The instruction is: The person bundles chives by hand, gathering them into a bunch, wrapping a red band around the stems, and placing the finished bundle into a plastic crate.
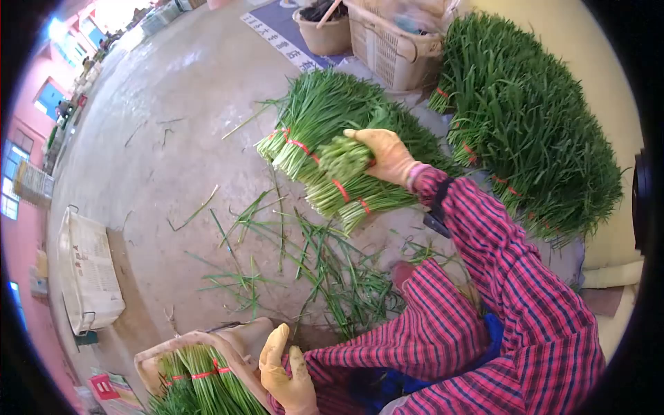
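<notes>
In a yellowish glove, my right hand [389,156] grips a bundle of Chinese chives [345,160] round its stems, the cut ends facing the camera. It is over a pile of chive bundles [332,104] on the floor, tied with red bands. My left hand [287,373], also gloved, is open with thumb and fingers apart and nothing in it. Close beside it is a tub [181,340] with more banded chives [211,377] inside.
A large stack of chive bundles [532,117] lies along the wall at right. Behind stand a plastic crate [387,52] and a bucket [324,34]. Loose leaves [325,270] litter the floor before my knee. A white container [90,270] stands at left.
</notes>
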The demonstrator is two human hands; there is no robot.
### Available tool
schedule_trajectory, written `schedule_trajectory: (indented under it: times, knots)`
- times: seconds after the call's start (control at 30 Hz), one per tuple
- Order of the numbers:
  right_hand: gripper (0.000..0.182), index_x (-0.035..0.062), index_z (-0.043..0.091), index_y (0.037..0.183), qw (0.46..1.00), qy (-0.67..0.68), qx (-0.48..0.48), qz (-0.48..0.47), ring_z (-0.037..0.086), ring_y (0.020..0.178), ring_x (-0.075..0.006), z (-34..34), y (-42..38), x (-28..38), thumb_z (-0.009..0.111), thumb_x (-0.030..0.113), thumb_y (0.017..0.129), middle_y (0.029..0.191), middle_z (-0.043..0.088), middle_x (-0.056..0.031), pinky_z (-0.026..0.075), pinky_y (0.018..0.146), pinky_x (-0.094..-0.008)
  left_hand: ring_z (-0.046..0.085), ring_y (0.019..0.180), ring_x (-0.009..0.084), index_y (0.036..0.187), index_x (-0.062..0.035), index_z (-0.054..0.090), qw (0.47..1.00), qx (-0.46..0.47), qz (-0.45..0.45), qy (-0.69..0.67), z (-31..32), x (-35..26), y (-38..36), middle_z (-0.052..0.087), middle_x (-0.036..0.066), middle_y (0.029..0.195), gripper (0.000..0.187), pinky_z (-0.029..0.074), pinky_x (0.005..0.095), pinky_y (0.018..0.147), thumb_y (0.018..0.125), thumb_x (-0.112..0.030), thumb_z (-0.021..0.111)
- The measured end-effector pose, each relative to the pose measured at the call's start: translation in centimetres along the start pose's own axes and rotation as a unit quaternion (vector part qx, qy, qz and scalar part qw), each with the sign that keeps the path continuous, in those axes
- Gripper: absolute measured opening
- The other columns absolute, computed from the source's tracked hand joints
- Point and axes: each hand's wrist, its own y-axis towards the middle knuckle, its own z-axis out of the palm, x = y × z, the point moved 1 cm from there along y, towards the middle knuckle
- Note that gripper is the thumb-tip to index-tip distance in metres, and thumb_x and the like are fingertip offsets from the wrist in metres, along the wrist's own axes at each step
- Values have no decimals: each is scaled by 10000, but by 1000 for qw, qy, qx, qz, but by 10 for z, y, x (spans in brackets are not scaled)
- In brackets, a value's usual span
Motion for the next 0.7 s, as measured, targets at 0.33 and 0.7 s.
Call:
schedule_trajectory:
  times: [0.33,0.7]
  knots:
    - [419,233,570,1223,942,47,-46,-329,576,1094,-272,-197,-82,241,621,167,813,1228,557,-32,494,898,-395,636,1036,264,1324,26,519,536,295,-332,-718,20,-27,-42,629,171,1205,514,532,384,858,994,-368,506]
    - [535,49,481,1353,935,340,96,-19,522,1240,-281,-240,-203,319,659,100,851,1381,486,-160,457,1007,-402,606,1108,320,1386,-114,481,667,126,-158,-717,-18,-66,-96,575,188,1301,644,531,471,908,932,-570,489]
